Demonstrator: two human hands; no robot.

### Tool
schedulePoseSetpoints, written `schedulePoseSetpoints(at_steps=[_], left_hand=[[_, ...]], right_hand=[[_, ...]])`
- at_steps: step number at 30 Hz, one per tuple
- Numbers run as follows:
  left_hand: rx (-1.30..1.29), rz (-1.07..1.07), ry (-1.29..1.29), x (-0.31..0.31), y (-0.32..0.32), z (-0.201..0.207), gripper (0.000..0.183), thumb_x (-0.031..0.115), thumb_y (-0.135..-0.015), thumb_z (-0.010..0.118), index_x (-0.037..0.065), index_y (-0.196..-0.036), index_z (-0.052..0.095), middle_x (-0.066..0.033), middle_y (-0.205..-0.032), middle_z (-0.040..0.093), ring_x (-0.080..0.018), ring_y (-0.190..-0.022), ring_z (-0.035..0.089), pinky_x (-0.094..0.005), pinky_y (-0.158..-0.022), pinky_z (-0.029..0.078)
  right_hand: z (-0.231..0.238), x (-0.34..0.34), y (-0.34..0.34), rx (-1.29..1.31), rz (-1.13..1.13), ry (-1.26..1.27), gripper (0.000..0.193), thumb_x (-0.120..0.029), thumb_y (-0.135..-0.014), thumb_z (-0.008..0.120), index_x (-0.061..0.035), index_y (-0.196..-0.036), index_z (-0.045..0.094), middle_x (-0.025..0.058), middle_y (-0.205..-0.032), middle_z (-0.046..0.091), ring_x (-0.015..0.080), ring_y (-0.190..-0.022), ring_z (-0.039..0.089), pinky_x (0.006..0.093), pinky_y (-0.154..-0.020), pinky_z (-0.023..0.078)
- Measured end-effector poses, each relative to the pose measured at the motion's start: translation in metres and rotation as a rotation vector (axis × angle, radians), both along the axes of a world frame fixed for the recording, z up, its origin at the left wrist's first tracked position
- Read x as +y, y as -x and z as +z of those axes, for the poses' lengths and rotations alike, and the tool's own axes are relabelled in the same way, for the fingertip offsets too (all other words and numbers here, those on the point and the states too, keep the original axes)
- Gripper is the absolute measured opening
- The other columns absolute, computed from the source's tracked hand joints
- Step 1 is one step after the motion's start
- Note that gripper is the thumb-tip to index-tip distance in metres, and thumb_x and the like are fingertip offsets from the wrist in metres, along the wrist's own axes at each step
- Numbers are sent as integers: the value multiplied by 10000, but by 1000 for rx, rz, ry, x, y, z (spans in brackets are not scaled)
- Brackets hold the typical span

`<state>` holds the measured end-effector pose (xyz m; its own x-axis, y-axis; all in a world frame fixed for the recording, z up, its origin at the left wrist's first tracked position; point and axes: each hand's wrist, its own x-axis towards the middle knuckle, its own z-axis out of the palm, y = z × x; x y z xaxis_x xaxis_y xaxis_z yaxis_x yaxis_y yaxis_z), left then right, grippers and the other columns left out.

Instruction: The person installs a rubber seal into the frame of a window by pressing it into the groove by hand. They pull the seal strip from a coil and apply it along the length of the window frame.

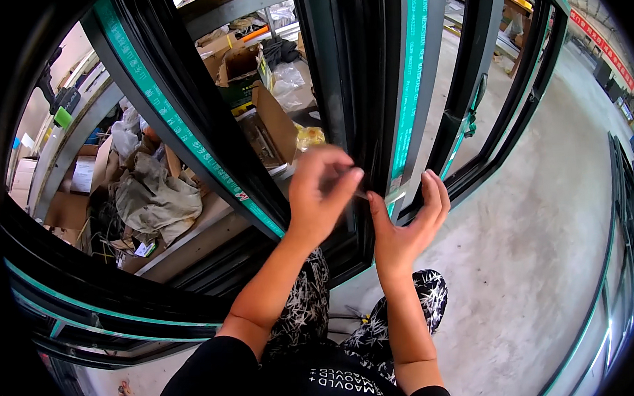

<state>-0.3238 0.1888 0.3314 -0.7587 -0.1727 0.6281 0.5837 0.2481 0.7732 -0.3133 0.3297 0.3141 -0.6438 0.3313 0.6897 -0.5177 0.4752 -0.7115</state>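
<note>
In the middle of the view, my left hand point(320, 194) is raised in front of the black frame upright point(343, 76). Its thumb and index finger are closed in a pinch, slightly smeared by motion; a thin thing between them is too blurred to name. Lower and to the right, my right hand point(409, 236) has its thumb and fingers spread apart. Between them, against the grey profile with green protective film point(407, 88), shows a small shiny clear strip point(396, 194); whether the hand touches it I cannot tell.
Behind the frame at left stands a bench with a grey cloth point(158, 194), cardboard boxes point(275, 125) and a cordless drill point(65, 96). A hinged black sash point(468, 85) stands out to the right. More frames point(621, 206) lean at far right above the concrete floor point(524, 252).
</note>
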Motion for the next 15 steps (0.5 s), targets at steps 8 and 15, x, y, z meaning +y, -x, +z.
schedulePoseSetpoints(at_steps=[8, 15], left_hand=[[-146, 158, 121, 14, -11, -8, 199, 45, -887, 771, -26, -1030, 652, -62, -928, 650, -147, -784, 615, -276, -730, 511], [-117, 334, 251, 23, -9, -2, 158, 1, -852, 745, -4, -986, 664, -94, -854, 648, -210, -750, 635, -314, -692, 513]], right_hand=[[-8, -2, 0, 195, -25, -192, 257, -67, -732, 859, -111, -938, 711, 30, -902, 651, 258, -841, 593, 369, -759, 487], [-15, -15, 9, 221, -77, -205, 236, -40, -762, 817, -93, -963, 706, 38, -895, 650, 258, -795, 585, 368, -707, 488]])
